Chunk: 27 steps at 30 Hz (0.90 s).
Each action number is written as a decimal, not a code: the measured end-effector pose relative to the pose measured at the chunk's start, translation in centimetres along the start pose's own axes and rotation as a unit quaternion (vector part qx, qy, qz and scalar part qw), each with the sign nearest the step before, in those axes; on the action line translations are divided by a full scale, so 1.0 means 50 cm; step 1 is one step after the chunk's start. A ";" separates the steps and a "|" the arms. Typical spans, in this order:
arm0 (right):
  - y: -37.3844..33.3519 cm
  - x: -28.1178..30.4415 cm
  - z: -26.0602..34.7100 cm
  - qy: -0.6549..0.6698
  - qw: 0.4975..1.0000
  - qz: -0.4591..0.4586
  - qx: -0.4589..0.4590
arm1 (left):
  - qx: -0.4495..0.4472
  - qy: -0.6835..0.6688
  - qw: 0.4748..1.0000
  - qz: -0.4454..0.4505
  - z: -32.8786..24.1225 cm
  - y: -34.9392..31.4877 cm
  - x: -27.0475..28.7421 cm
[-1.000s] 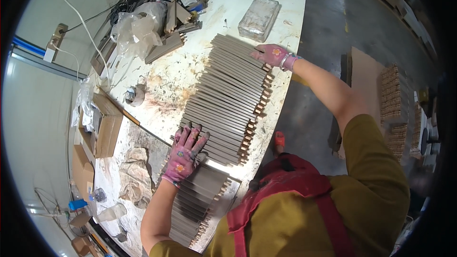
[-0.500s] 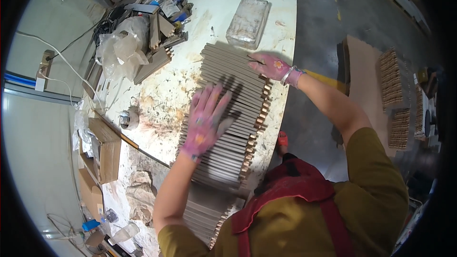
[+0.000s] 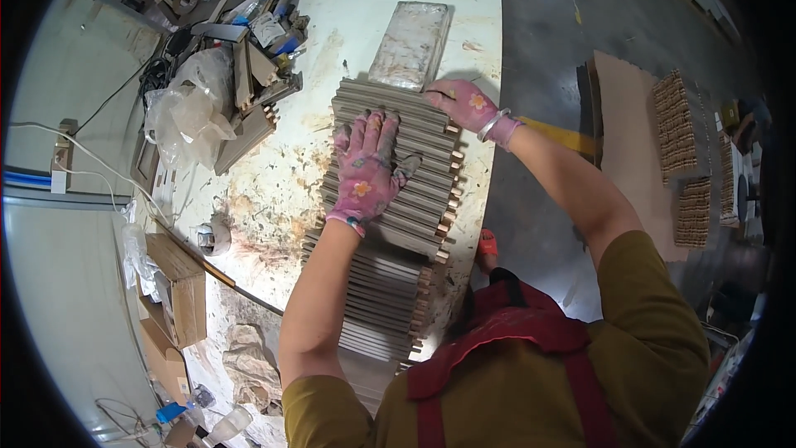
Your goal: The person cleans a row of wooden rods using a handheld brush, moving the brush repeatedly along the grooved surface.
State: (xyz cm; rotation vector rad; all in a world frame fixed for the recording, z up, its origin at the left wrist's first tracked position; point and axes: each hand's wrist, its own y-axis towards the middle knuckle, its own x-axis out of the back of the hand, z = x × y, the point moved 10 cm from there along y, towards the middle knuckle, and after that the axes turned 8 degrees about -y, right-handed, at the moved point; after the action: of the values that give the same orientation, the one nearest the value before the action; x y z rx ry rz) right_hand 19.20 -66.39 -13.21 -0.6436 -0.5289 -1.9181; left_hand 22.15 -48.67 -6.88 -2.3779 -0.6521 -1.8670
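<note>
A long row of narrow grey strips (image 3: pixel 414 191) lies side by side on the white table, their brown ends staggered along the right. My left hand (image 3: pixel 366 162), in a pink flowered glove, rests palm down on the strips with its fingers stretched out. At the far right corner of the row, my right hand (image 3: pixel 464 105), gloved the same way, has its fingers closed at the end of a grey strip; the fingertips are partly hidden. A rectangular block (image 3: pixel 409 46) in shiny, stained wrapping stands against the far side of the row.
The stained white table (image 3: pixel 274 174) carries a heap of scraps and a clear plastic bag (image 3: pixel 195 99) at the far left. A tape roll (image 3: pixel 207 238) and an open cardboard box (image 3: pixel 186 290) sit on the left. Cardboard stacks (image 3: pixel 677 129) stand on the floor at right.
The strips under my left hand have slid away from me, and a step now shows between them and the nearer strips. My left hand has moved farther and settled flat.
</note>
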 end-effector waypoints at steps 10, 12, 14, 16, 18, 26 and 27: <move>-0.060 0.044 0.105 -0.110 0.990 -0.087 0.033 | 0.009 -0.173 0.983 -0.067 0.044 -0.025 0.077; -0.140 0.090 0.189 -0.125 0.978 -0.111 0.121 | 0.053 -0.230 0.958 -0.163 0.095 -0.084 0.172; -0.264 0.057 0.254 -0.183 0.961 -0.061 0.197 | 0.094 -0.188 0.969 -0.128 0.124 -0.183 0.232; -0.404 -0.049 0.306 -0.262 0.915 0.026 0.305 | 0.100 -0.105 0.986 -0.078 0.151 -0.297 0.213; -0.518 -0.137 0.345 -0.254 0.888 0.073 0.377 | 0.104 -0.051 0.993 -0.027 0.139 -0.359 0.170; -0.512 -0.252 0.376 -0.315 0.881 0.180 0.303 | 0.164 -0.067 0.984 -0.016 0.092 -0.332 0.099; -0.514 -0.255 0.369 -0.314 0.874 0.187 0.320 | 0.183 -0.053 0.981 -0.021 0.111 -0.332 0.084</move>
State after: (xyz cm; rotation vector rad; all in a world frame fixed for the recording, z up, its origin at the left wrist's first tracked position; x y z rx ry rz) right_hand 4.03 -36.08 -9.38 -0.8388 -1.2810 -1.0336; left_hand 22.16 -30.69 -8.03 -2.2444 -0.9659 -1.4823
